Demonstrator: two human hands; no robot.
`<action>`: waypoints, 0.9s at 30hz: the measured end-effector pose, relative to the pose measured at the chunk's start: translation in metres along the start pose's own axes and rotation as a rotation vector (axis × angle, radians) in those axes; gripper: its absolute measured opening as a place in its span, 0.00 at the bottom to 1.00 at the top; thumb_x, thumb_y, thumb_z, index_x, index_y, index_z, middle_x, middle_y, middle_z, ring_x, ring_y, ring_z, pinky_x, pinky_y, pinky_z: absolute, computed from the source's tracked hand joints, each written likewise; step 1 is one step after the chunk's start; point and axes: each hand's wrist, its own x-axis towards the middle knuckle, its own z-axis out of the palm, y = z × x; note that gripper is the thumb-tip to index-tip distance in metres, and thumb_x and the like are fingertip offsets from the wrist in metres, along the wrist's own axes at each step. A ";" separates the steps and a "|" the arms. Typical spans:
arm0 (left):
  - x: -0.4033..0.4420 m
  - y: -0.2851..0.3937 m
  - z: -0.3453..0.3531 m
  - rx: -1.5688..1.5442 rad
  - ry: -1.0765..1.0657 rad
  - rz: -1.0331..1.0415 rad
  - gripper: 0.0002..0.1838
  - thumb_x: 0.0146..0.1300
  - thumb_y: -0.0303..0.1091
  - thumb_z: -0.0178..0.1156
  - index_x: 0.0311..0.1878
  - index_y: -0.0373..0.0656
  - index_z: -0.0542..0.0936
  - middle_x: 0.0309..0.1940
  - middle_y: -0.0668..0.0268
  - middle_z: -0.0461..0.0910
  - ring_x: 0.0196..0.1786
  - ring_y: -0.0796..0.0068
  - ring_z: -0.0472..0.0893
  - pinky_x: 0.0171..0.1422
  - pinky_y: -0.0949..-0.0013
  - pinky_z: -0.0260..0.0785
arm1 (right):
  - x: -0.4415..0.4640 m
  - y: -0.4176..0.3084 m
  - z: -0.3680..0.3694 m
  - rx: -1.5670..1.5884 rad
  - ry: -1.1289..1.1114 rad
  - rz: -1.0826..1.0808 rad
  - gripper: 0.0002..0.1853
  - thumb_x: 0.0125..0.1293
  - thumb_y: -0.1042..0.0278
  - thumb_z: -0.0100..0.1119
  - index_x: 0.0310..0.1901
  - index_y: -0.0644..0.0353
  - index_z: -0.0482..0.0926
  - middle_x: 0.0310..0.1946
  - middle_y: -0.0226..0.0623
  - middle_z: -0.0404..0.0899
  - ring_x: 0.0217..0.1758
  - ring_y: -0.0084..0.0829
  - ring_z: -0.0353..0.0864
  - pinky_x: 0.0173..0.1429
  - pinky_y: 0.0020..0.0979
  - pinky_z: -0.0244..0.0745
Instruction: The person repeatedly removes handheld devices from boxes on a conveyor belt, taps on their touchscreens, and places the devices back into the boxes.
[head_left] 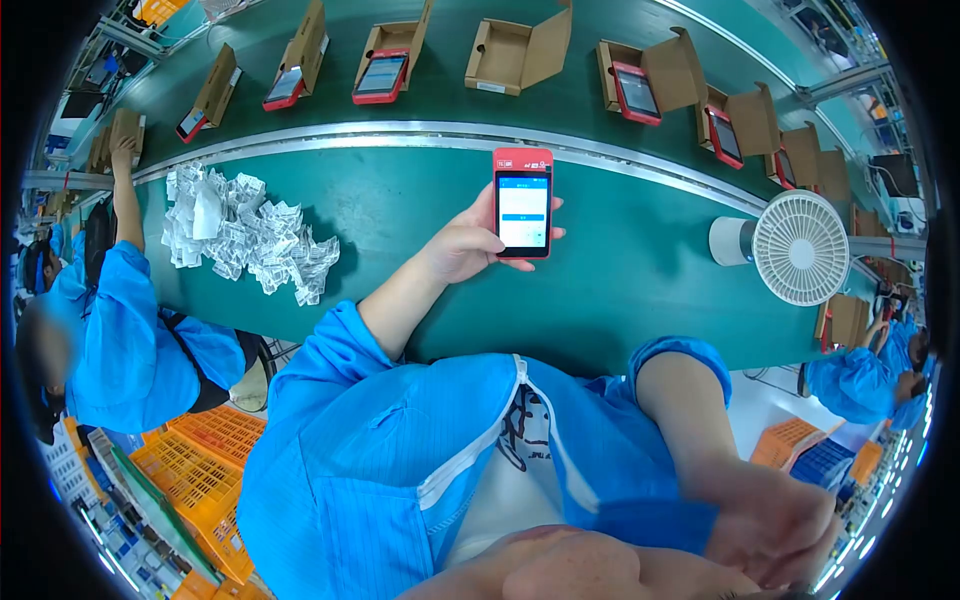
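Over the green worktable, my left hand (467,240) is closed round a red handheld terminal (522,225). Its lit screen, showing a white and blue page, faces up, and my thumb lies at the lower left corner of the screen. Down at the lower right, close to my face, my right hand (775,525) is raised with its fingers curled in. It is somewhat blurred, and whatever may be inside it is hidden. Left of the terminal lies a heap of small clear packets with white printed slips (250,235).
A white fan (800,248) stands at the right of the table. Beyond a metal rail (430,133), several open cardboard boxes (500,55), most with red terminals (382,75), line the conveyor. Co-workers in blue (120,340) sit left and right. Orange crates (195,470) stand lower left.
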 end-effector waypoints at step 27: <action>-0.003 0.003 0.006 0.181 0.199 -0.085 0.40 0.61 0.42 0.56 0.73 0.49 0.48 0.65 0.45 0.62 0.61 0.42 0.72 0.41 0.60 0.82 | -0.001 -0.008 0.007 -0.160 0.025 -0.125 0.06 0.64 0.72 0.53 0.42 0.59 0.74 0.41 0.30 0.74 0.47 0.27 0.66 0.43 0.26 0.60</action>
